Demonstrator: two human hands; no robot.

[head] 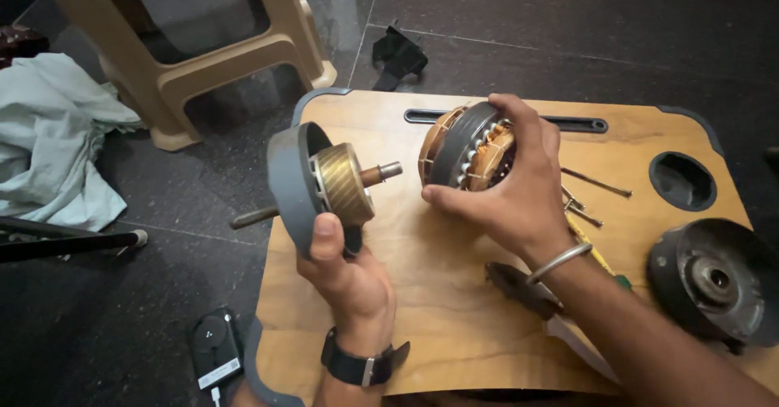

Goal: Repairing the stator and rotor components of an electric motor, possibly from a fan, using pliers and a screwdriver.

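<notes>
Hands worked above a wooden lap table [454,310] set on a dark tiled floor. The left hand [345,273] was closed on a grey end cover [290,184], thumb pressed over its rim; the cover carried a brass-coloured rotor [342,182] on a shaft [381,172]. The right hand [519,188] was wrapped around a stator [464,149] with copper windings, held just beside the rotor but apart from it. A second grey cover [714,281] lay at the table's right edge, long screws [596,182] nearby. A small black device [215,346] with a white label lay on the floor.
</notes>
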